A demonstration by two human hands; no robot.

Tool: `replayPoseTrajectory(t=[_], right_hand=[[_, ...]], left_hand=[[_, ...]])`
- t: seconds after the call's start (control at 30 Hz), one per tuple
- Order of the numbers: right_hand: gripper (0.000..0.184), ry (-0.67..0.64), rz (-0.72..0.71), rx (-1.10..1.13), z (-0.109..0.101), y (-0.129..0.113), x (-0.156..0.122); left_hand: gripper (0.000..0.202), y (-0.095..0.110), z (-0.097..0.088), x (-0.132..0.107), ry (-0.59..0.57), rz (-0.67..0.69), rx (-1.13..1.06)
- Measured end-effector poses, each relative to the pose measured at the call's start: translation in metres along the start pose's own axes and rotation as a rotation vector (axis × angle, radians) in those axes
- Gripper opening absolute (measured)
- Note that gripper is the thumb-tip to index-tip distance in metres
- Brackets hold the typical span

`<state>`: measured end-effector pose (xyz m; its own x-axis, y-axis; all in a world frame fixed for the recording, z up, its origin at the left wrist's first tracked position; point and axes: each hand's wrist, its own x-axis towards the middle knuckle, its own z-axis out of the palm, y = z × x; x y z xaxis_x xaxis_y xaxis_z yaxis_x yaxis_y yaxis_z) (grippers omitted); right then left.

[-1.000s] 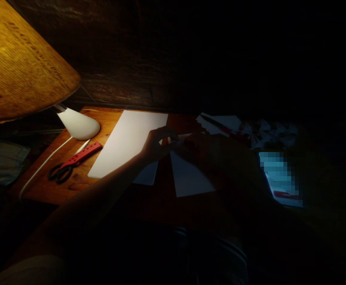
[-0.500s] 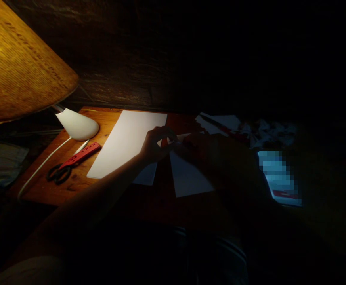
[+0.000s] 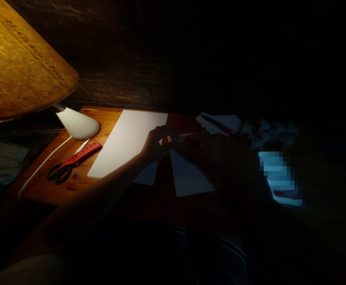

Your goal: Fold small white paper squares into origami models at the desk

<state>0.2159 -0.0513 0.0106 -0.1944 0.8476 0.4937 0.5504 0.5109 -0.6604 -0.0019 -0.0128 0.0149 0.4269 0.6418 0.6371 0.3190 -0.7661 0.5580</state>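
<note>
On a dim wooden table [image 3: 56,186], my left hand [image 3: 156,143] pinches the top edge of a small white paper sheet [image 3: 189,178] lying in front of me. My right hand [image 3: 199,148] is in deep shadow just right of it, resting at the same top edge of the sheet; its grip is hard to make out. A larger white sheet [image 3: 128,142] lies to the left, partly under my left wrist.
A lit lamp with a brown shade [image 3: 18,67] and white base [image 3: 79,123] stands at the left, its cord trailing forward. Black-handled scissors [image 3: 59,172] and a red ruler [image 3: 82,154] lie beside it. A glowing phone [image 3: 281,178] and scattered papers [image 3: 220,123] are at the right.
Almost nothing has moved; my left fingers shifted slightly at the paper's top edge.
</note>
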Motion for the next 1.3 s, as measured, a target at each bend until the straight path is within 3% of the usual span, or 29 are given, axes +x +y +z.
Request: replayPoseTrajectory(t=[0.13,0.3,0.53,0.73,0.9,1.3], right_hand=[[0.014,0.078,0.087,0.139,0.005,0.005,0.002],[0.019,0.064,0.172,0.199,0.010,0.008,0.000],[0.018,0.018,0.143,0.154,0.007,0.007,0.000],[0.020,-0.047,0.168,0.262,0.006,0.002,0.003],[0.017,-0.012,0.246,0.362,0.012,0.006,0.003],[0.022,-0.086,0.316,0.435,0.009,0.001,0.005]], left_hand=[[0.021,-0.005,0.003,0.001,0.005,-0.002,-0.014],[0.017,-0.014,0.003,-0.002,-0.007,0.026,0.066],[0.022,-0.015,0.000,-0.005,-0.034,-0.046,0.102],[0.031,-0.010,0.001,-0.003,-0.048,-0.114,-0.007],[0.034,-0.006,0.003,0.000,-0.081,-0.184,-0.149],[0.032,-0.005,0.007,-0.004,-0.139,-0.251,-0.217]])
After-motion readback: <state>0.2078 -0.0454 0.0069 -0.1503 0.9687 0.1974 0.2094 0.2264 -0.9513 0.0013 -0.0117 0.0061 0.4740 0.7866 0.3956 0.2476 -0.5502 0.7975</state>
